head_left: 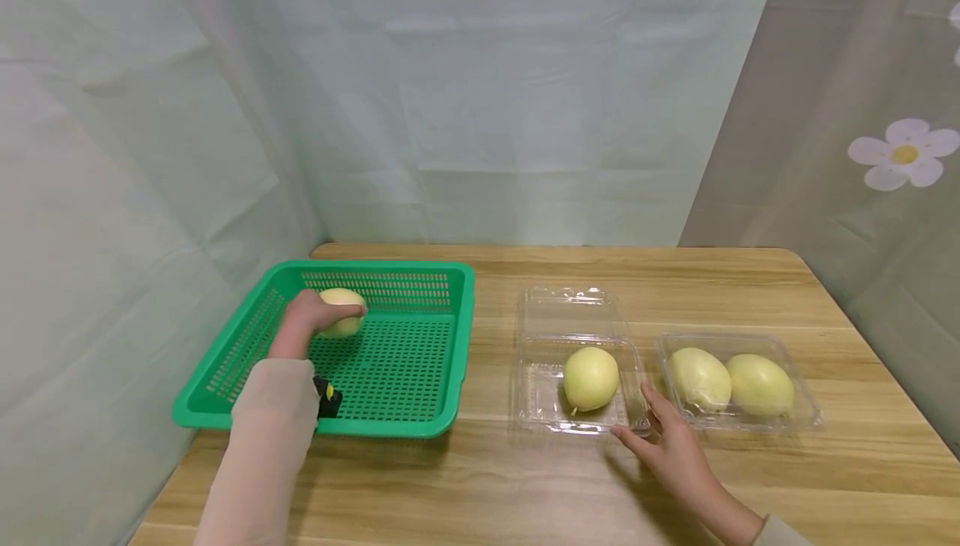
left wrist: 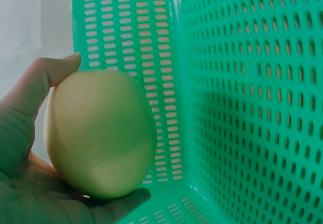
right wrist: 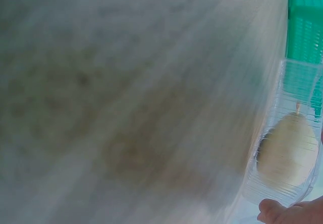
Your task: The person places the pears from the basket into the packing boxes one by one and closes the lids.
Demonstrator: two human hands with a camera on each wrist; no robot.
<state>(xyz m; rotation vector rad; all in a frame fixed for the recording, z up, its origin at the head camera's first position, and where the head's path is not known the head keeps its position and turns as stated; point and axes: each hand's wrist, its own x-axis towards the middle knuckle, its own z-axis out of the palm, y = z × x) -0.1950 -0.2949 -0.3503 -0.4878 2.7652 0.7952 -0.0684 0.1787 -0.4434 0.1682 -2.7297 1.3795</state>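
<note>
My left hand (head_left: 318, 313) grips a pale yellow-green melon (left wrist: 101, 133), thumb on one side and fingers beneath in the left wrist view. It holds the melon inside the green plastic basket (head_left: 457, 379), near the back left. On the table's right half, a clear clamshell box (head_left: 543, 383) lies with its lid folded back. One melon (head_left: 591, 379), stem toward the front, sits in its right part. My right hand (head_left: 675, 450) rests at the box's front right corner, fingers spread and fairly straight. In the right wrist view, the thumb (right wrist: 272, 211) reaches the box's end.
To the right stands a second clear box (head_left: 806, 413), its lid down over two melons (head_left: 761, 385). The wooden table (head_left: 495, 488) ends at pale curtains (head_left: 525, 112) behind and at the sides. A black strap piece (head_left: 327, 400) shows at my left wrist.
</note>
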